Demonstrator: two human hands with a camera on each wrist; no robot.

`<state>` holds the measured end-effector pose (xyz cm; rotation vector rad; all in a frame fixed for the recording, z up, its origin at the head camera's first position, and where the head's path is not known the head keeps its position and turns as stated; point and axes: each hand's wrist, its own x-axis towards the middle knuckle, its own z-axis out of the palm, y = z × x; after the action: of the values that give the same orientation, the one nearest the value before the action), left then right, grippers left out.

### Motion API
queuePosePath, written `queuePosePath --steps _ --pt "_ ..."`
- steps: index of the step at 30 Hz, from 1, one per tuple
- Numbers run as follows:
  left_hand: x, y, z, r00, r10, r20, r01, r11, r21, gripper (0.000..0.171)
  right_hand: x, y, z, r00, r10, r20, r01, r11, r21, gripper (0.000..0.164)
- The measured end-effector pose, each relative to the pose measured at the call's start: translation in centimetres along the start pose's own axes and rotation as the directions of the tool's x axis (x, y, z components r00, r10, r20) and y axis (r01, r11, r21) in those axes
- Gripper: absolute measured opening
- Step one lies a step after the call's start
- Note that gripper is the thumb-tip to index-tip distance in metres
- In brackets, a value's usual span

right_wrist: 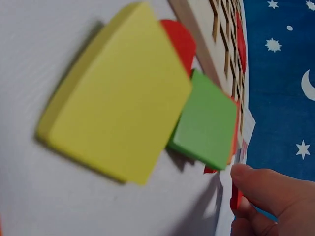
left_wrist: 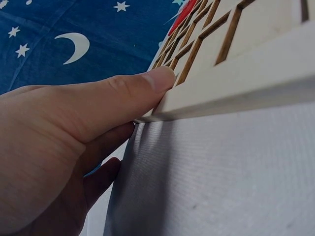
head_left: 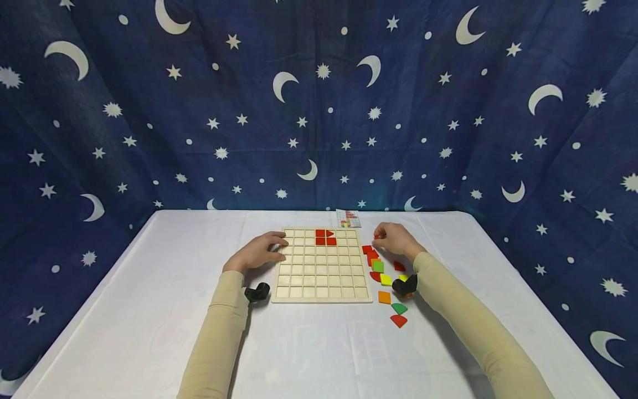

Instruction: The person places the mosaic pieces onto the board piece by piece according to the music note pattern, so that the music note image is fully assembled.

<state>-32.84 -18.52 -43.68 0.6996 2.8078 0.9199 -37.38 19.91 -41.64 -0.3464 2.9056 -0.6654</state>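
Note:
My left hand [head_left: 259, 251] rests at the left edge of a pale wooden grid board [head_left: 309, 300], the thumb [left_wrist: 160, 78] lying straight on the raised rim in the left wrist view. Three red squares and a red triangle [head_left: 329, 234] fill cells in its top rows. Beyond the board's upper right corner, my right hand [head_left: 397, 239] pinches a small red piece [right_wrist: 236, 195] between thumb and fingers. Most of that piece is hidden by the fingers. Below this hand lie loose pieces, among them a green square [head_left: 378, 266] and a yellow square [head_left: 386, 280].
A small printed pattern card [head_left: 349, 218] lies behind the board. Orange, green and red pieces are scattered right of the board, including a green quarter-round [head_left: 399, 308] and a red quarter-round [head_left: 399, 321]. A dark blue star-and-moon cloth [head_left: 319, 111] hangs behind the white table [head_left: 319, 354].

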Motion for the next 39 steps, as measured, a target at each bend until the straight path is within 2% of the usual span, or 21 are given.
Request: queuePosePath --steps 4,7,14,22,29,36,39 --pt "0.0 0.0 0.0 1.000 0.000 -0.004 0.000 1.000 0.011 0.045 0.2 -0.6 0.0 0.997 -0.074 -0.038 0.073 0.997 -0.008 0.022" --pt "-0.1 0.0 0.0 1.000 -0.006 -0.004 0.006 1.000 0.010 0.045 0.4 -1.3 0.2 0.993 -0.112 -0.037 0.112 0.994 -0.002 0.023" --pt "-0.1 0.0 0.0 1.000 -0.014 0.002 0.014 1.000 -0.002 0.045 1.2 -3.4 0.9 0.980 -0.191 0.048 0.191 0.982 0.012 0.020" --pt "0.0 -0.1 0.0 1.000 -0.013 -0.004 0.013 1.000 0.003 0.045 2.1 -5.2 1.8 0.955 -0.287 0.073 0.290 0.956 -0.037 0.019" --pt "-0.1 -0.2 0.1 1.000 -0.012 -0.001 0.012 1.000 -0.001 0.045 2.5 -5.7 2.4 0.952 -0.288 0.107 0.294 0.955 -0.045 0.020" --pt "-0.3 -0.3 0.0 0.998 0.066 -0.023 -0.067 0.998 -0.008 0.045 2.3 -5.8 2.3 0.955 -0.275 0.108 0.282 0.957 -0.061 0.017" --pt "-0.3 -0.2 0.0 0.999 0.050 -0.018 -0.051 0.999 -0.006 0.044 2.3 -5.9 2.4 0.953 -0.285 0.105 0.292 0.954 -0.062 0.016"
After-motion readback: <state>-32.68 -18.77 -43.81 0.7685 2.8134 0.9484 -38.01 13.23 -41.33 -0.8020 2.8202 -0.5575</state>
